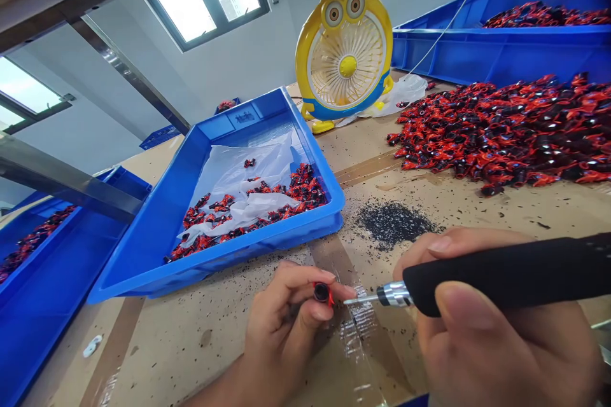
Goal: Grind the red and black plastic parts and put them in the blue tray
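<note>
My left hand [286,315] pinches a small red and black plastic part [321,292] between thumb and fingers, its round dark opening facing me. In my right hand [496,331] is a handheld tool with a thick black handle [506,273], a silver collar and a thin metal tip. The tip points left, close to the part and my left fingertips; whether it touches them I cannot tell. Beyond my hands lies a small heap of black shavings [396,222] on the brown tabletop [191,343].
A blue tray [214,267] holds similar parts and white plastic sheeting. At right is a large pile of red and black parts [506,130], with blue bins [496,54] behind. A yellow fan [347,67] stands at the back. Another blue bin [62,292] is at left, near metal bars [67,178].
</note>
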`<state>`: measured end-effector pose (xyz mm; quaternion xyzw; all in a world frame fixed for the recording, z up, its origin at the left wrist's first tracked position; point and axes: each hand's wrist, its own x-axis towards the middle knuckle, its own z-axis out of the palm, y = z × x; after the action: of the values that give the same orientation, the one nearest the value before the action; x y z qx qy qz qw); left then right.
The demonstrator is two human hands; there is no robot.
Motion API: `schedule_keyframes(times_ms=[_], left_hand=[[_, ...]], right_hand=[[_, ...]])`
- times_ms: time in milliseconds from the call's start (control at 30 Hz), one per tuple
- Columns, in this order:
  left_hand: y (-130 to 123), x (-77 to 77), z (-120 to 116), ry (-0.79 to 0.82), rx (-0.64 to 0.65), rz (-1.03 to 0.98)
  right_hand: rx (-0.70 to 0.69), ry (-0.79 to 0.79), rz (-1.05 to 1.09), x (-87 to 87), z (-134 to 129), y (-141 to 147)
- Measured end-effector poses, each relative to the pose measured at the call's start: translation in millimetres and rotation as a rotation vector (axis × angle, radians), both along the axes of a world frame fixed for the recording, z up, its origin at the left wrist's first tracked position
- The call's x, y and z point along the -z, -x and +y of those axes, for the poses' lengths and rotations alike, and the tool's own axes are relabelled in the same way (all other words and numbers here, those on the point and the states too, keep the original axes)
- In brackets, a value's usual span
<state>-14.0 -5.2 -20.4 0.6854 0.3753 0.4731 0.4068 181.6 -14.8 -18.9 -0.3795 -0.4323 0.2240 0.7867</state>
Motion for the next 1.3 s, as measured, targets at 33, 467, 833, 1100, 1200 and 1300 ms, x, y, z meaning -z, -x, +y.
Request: schedule_keyframes(times_ms=[33,467,833,1100,1200,1300], left_hand=[[0,0.8,-1,0.020,0.013,-0.012],[-10,0.8,0,0.143,0.064,-0.189],[-5,1.5,-2,0.128,0.054,-0.093],[-7,-1.6,0,0.080,0.029,-0.027],[-7,-1.1,1,0.085,0.033,-0.046],[-8,-1.0,1,0.104,0.053,-0.081]], right_hand=[[-0.006,0.008,0.010,0.2,0,-1],[-0.093,0.019,0.082,2.1,0,1],[0.004,0.092,0.084,0.1,2,1],[-0.062,0.037,0.074,0.4,2,-1],[-0.053,0.132,0.125,-2.1,-3,2],[-0.035,0.209,0.175,-4.3,-6,5]])
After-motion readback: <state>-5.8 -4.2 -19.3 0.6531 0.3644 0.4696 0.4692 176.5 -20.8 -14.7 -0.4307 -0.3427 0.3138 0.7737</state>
